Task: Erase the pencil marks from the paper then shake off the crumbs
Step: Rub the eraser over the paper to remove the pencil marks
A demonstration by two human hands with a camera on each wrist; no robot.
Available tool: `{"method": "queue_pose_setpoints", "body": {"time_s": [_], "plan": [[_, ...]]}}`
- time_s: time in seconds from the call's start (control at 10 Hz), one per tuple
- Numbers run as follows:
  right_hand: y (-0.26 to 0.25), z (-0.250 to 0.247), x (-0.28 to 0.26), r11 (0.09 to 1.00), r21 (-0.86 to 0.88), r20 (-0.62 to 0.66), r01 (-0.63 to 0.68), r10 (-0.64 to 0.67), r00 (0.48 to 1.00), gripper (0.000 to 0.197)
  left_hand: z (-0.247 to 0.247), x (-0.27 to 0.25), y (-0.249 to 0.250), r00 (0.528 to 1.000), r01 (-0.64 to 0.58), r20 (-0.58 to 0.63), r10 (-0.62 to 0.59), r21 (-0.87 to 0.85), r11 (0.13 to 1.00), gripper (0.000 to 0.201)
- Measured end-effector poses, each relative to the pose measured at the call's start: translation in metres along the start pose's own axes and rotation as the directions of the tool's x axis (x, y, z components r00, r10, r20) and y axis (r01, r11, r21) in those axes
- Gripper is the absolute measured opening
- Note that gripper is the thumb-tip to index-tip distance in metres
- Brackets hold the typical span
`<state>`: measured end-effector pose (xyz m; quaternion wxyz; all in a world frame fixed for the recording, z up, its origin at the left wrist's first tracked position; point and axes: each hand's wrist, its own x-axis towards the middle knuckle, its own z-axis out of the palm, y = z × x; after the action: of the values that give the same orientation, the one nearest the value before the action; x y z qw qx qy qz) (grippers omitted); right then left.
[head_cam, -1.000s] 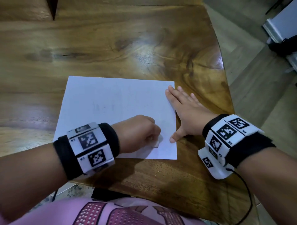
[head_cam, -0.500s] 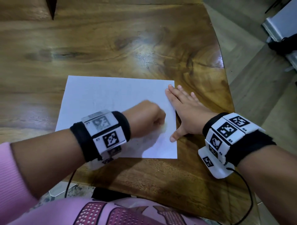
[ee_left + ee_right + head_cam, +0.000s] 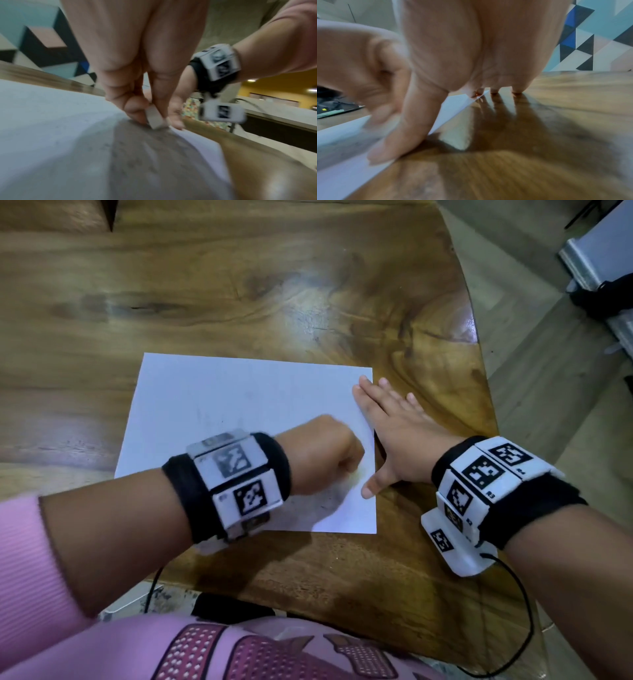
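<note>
White paper (image 3: 246, 412) lies flat on the wooden desk (image 3: 239, 285), its long axis running left to right across my view, near the desk's front edge. My left hand (image 3: 322, 453) sits over the sheet's near right part, fingers curled into a pinch grip on a small pale eraser (image 3: 154, 119), whose lower corner touches the paper just inside the right edge. From the head view the eraser itself is hidden under the fist; only the left wrist view shows it. My right hand (image 3: 394, 436) is spread flat, fingers straight, lying along the right edge: thumb and index tip press on the sheet, the other fingertips rest on bare wood beside it.

Faint grey pencil marks (image 3: 209, 422) show left of the fist, toward the sheet's middle, and a greyish smudge (image 3: 329, 494) lies just under it. I judge the erasing as under way, with marks remaining. The left hand is the nearer one to them, so the coming strokes would run leftward along the long axis, away from the pinning hand. Crumbs are too small for me to make out.
</note>
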<state>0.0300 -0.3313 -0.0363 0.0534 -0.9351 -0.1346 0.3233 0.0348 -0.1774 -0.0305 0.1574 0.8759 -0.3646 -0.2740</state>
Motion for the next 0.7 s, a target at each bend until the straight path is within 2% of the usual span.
{"method": "queue_pose_setpoints", "body": {"time_s": [0.1, 0.2, 0.3, 0.4, 0.5, 0.6, 0.7], "plan": [[0.0, 0.0, 0.0, 1.0, -0.006, -0.002, -0.002, 0.002, 1.0, 0.144, 0.01, -0.017, 0.004, 0.99, -0.069, 0.12, 0.075, -0.054, 0.996, 0.016], [0.0, 0.001, 0.0, 1.0, -0.006, -0.003, -0.002, 0.002, 1.0, 0.145, 0.001, -0.001, -0.004, 0.999, 0.009, -0.039, -0.009, -0.011, 1.0, 0.015], [0.0, 0.0, 0.0, 1.0, -0.008, 0.002, -0.003, 0.003, 1.0, 0.144, -0.005, 0.007, -0.014, 0.976, 0.053, -0.211, -0.056, -0.016, 0.998, 0.012], [0.0, 0.0, 0.0, 1.0, -0.002, 0.006, -0.003, 0.003, 1.0, 0.144, 0.007, -0.013, -0.009, 0.996, -0.087, -0.011, 0.087, 0.006, 0.996, 0.009], [0.0, 0.0, 0.0, 1.0, -0.008, 0.003, -0.002, 0.002, 1.0, 0.144, 0.013, -0.023, -0.005, 0.986, -0.106, 0.123, 0.114, -0.07, 0.992, 0.019], [0.0, 0.0, 0.0, 1.0, -0.007, 0.001, 0.001, -0.001, 1.0, 0.144, 0.003, -0.006, -0.012, 0.995, -0.027, -0.101, 0.026, -0.012, 1.0, 0.021], [0.0, 0.0, 0.0, 1.0, -0.007, 0.003, -0.004, 0.004, 1.0, 0.144, 0.0, -0.002, -0.015, 0.986, -0.002, -0.165, 0.0, -0.018, 1.0, 0.01]]}}
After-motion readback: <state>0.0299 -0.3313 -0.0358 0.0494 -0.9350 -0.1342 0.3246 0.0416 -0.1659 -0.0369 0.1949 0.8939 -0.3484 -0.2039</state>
